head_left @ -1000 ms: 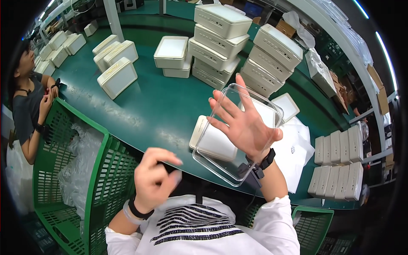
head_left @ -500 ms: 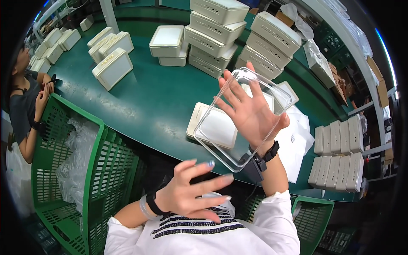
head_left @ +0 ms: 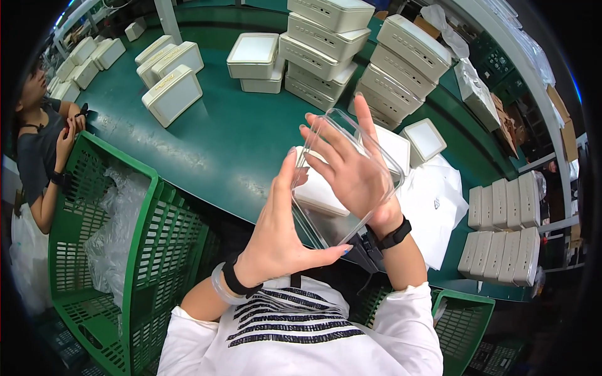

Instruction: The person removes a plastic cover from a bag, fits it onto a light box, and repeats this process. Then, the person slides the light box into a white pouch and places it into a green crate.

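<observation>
A clear plastic cover (head_left: 351,135), shallow and rounded at the corners, is held up in front of me over the table edge. My left hand (head_left: 276,225) grips its left side, thumb along the lower edge and fingers up the side. Behind the see-through plastic spreads my right hand (head_left: 351,169), its fingers reaching the upper left rim and its palm by the lower right one; its thumb is hard to make out. Partly seen through the cover, a cream box-shaped device (head_left: 320,191) with a white top lies on the green table (head_left: 219,156).
Cream devices stand in stacks (head_left: 323,53) at the back and in rows (head_left: 501,229) at right. White bags (head_left: 433,200) lie beside my right wrist. At left, a green crate (head_left: 141,250) holds clear plastic bags, and another person (head_left: 47,144) stands beyond it.
My left hand has risen from below and taken hold of the cover's left side. The cover and my right hand have shifted slightly left, and the view has moved a little.
</observation>
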### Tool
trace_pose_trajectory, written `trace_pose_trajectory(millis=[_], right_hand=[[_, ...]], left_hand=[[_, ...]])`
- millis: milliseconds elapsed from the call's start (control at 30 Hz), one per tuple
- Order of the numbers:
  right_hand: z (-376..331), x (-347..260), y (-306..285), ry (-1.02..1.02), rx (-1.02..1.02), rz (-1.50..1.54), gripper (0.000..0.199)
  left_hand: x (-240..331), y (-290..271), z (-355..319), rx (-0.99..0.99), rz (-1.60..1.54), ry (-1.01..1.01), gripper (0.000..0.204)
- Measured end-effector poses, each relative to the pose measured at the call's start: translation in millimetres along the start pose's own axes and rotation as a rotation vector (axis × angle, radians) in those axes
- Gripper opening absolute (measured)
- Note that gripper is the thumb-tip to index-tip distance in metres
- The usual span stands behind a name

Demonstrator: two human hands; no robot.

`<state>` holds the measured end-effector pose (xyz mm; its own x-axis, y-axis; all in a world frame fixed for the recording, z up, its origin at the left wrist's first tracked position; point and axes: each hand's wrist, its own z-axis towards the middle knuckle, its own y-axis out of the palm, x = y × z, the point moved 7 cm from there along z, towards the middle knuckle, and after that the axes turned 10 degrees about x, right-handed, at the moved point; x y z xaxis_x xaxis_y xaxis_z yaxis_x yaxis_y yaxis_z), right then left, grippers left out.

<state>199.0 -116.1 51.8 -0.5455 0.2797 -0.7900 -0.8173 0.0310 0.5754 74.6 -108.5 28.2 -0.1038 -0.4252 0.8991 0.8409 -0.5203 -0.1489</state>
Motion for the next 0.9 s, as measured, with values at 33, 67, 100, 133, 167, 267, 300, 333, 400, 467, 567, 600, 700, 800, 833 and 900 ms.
trace_pose_trajectory(millis=[33,67,100,133,167,267,300,333,400,467,567,600,700,800,833,900], right_hand=[[-0.7,-1.5,-0.2,-0.017,0.015,-0.017,0.144],[-0.1,-1.1,0.3,-0.013,0.016,-0.013,0.144],[0.6,-5.2,-1.0,-0.03,0.051,-0.023,0.144],[-0.8,-11.7,-4.7,-0.048,0.095,-0.039,0.145],[-2.3,-16.2,-10.4,-0.065,0.138,-0.056,0.145],[-4.9,-36.2,-25.8,-0.272,0.017,-0.709,0.14],[-7.7,-39.8,-24.3,-0.373,-0.046,-1.046,0.137],[-8.3,-39.4,-25.6,-0.366,-0.034,-1.059,0.137],[-5.4,-7.8,-19.6,-0.276,-0.231,-1.518,0.132],[-0.5,12.4,-18.9,-0.217,-0.345,-1.744,0.129],[13.8,32.1,-27.9,-0.009,-0.34,-1.743,0.124],[17.1,37.0,-27.4,-0.002,-0.349,-1.747,0.124],[25.0,49.9,-26.3,0.003,-0.379,-1.759,0.124],[30.7,58.2,-26.3,0.023,-0.379,-1.775,0.125],[32.0,59.6,-26.7,0.031,-0.372,-1.781,0.125],[34.2,61.5,-28.1,0.051,-0.381,-1.793,0.127]], left_hand=[[-5.2,2.9,-0.1,-0.02,-0.092,-0.048,0.127],[-13.2,2.0,-3.5,-0.018,-0.09,-0.053,0.127],[-22.4,-5.8,-8.7,0.058,-0.202,-0.053,0.128],[-30.5,-12.8,-14.1,0.13,-0.323,-0.054,0.129],[-38.0,-22.5,-20.4,0.204,-0.442,-0.056,0.129],[-62.9,-63.7,-36.5,0.265,-0.345,-0.16,0.126],[-64.9,-77.1,-35.1,0.255,-0.359,-0.167,0.126],[-57.2,-82.3,-32.5,0.06,-0.185,-0.088,0.123],[-45.8,-85.9,-37.9,-0.308,0.185,0.075,0.119],[-46.3,-85.6,-37.8,-0.401,0.238,0.07,0.117],[-49.9,-75.2,-37.9,-0.586,0.341,0.067,0.114],[-47.7,-68.5,-36.6,-0.625,0.343,0.087,0.113],[-44.0,-53.9,-31.8,-0.696,0.34,0.126,0.111],[-48.1,-49.2,-29.5,-0.763,0.305,0.072,0.113],[-50.2,-48.9,-26.3,-0.755,0.298,0.066,0.113],[-56.1,-46.3,-21.2,-0.805,0.324,0.083,0.115]])
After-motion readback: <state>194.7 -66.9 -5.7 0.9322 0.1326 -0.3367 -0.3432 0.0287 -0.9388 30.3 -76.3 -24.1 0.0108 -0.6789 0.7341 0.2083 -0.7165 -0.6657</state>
